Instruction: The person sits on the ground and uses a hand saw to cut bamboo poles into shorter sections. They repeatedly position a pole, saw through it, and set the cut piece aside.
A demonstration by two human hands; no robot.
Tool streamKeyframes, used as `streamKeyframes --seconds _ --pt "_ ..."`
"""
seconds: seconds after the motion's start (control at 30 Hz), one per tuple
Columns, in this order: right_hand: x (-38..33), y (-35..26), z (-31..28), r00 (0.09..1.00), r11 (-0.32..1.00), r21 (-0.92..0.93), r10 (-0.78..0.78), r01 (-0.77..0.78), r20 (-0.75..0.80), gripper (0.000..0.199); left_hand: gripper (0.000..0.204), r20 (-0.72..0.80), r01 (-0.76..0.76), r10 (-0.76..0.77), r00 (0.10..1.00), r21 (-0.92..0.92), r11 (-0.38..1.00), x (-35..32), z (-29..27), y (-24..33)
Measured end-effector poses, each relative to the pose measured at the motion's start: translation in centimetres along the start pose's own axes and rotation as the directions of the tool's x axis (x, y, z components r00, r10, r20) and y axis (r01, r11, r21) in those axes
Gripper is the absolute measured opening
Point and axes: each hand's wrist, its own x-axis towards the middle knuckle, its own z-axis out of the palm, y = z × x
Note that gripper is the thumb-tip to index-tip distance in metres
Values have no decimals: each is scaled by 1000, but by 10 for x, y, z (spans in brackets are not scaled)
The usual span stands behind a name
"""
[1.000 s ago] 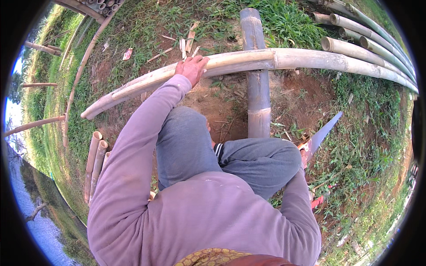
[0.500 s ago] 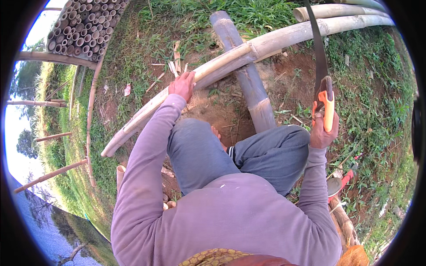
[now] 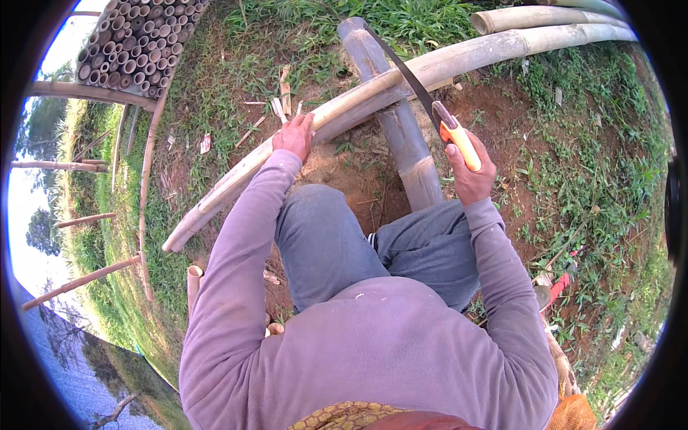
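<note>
My left hand [image 3: 294, 136] grips a long pale bamboo pole [image 3: 218, 192] from above, left of the middle. A lighter bamboo length lies along the pole's top. The pole rests across a thick grey bamboo log [image 3: 423, 183]. My right hand [image 3: 474, 170] is closed around the orange and yellow handle of a handsaw [image 3: 408, 75]. Its dark blade slants up and left across the pole, close to the grey log. Whether the teeth touch the bamboo, I cannot tell.
More bamboo poles [image 3: 548, 19] lie at the upper right. A stack of cut bamboo ends [image 3: 136, 46] stands at the upper left, beside a bamboo frame [image 3: 147, 193]. A red-handled tool [image 3: 559, 288] lies on the ground at my right. Bamboo scraps [image 3: 285, 89] lie beyond my left hand.
My right hand has brought the handsaw left and slightly up, from the right of the log to across the pole. The blade has tilted left. My left hand stays on the pole.
</note>
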Motion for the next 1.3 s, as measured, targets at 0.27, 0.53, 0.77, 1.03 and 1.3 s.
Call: streamKeyframes --seconds 0.27,0.53,0.77,1.03,1.3 --pt "-2 0 1 999 999 21 48 -49 24 45 54 -49 -13 12 999 -16 1000 1 7 -4" --pt "10 16 5 997 999 40 33 -36 67 44 54 -29 -3 3 1000 0 1000 3 7 1" --pt "-8 1 -17 978 978 118 156 -173 138 42 54 -9 -10 10 1000 -3 1000 -2 4 -5" --pt "36 10 27 996 999 -11 32 -32 80 40 53 5 -39 39 999 4 999 3 2 -5" --pt "-14 2 -16 984 983 98 148 -157 99 40 51 -58 -51 51 997 5 999 -1 16 -13"
